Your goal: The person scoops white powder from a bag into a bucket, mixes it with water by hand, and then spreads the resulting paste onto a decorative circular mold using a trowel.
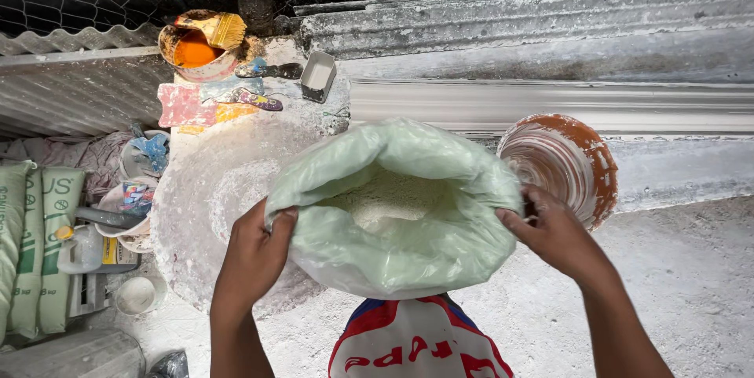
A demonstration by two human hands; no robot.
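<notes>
1. Head view. Nearest the camera a red, white and blue shirt (416,343) is seen, and directly above it a pale green plastic bag (393,205) of white powder (385,197) is held up between both hands, over the dusty floor (691,284).
2. The left hand (255,256) is closed on the bag's left rim, fingers curled over the folded edge. The right hand (554,233) is closed on the right rim; its grip is partly hidden by the plastic.
3. The bag's mouth is seen to face upward, toward the camera, spread wide. Its long axis is judged to run left to right between the two hands.
4. Risk: thin plastic is held only at two rolled edges, so a slipping fold or a sagging side could spill powder. A white-crusted basin (212,205) lies just left, touching or overlapped by the bag; which cannot be told.
5. A rust-coloured bowl (565,166) stands just beyond the right hand and could be knocked.
</notes>
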